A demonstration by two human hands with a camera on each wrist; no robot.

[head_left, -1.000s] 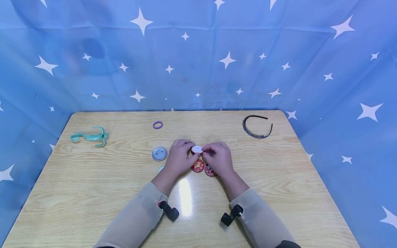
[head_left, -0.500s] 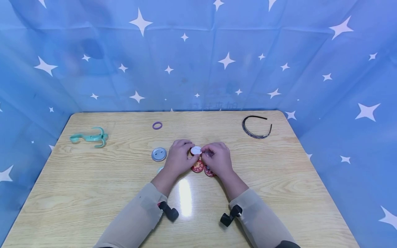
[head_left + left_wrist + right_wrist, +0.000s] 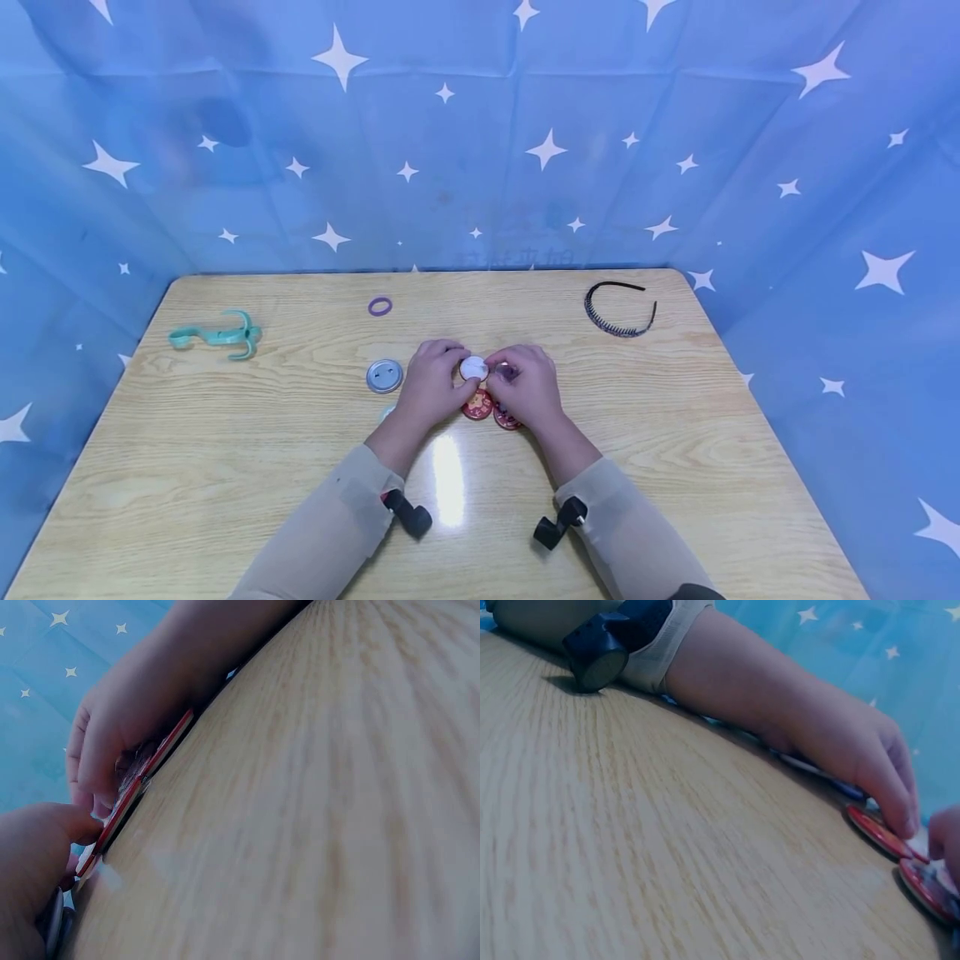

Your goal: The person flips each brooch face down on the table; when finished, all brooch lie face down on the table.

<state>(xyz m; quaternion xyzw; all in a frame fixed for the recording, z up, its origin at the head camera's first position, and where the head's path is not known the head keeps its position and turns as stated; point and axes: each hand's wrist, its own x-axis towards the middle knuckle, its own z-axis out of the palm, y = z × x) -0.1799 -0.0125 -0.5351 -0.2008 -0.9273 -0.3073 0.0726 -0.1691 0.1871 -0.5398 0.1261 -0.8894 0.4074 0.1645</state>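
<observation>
A small round badge with a white face (image 3: 473, 367) lies between the two hands at the middle of the table. My left hand (image 3: 435, 379) holds it by the left side, thumb in front and fingers behind. The thumb and forefinger of my right hand (image 3: 527, 383) pinch its right edge. Just in front are two red patterned badges, one in the middle (image 3: 477, 405) and one (image 3: 506, 417) partly under the right hand. Something dark (image 3: 507, 372) shows beneath the right fingers; its kind is unclear. Left of the left hand rests a silver badge (image 3: 385, 377), pin side up.
A pale teal round thing (image 3: 387, 412) is mostly hidden by the left wrist. Further back lie a purple hair tie (image 3: 380, 307) and a black toothed headband (image 3: 618, 310). A teal claw-shaped clip (image 3: 217, 335) lies on the wooden table (image 3: 187, 467) at far left.
The white face of the held badge has tipped to show more fully toward the head camera. Both hands keep nearly the same place.
</observation>
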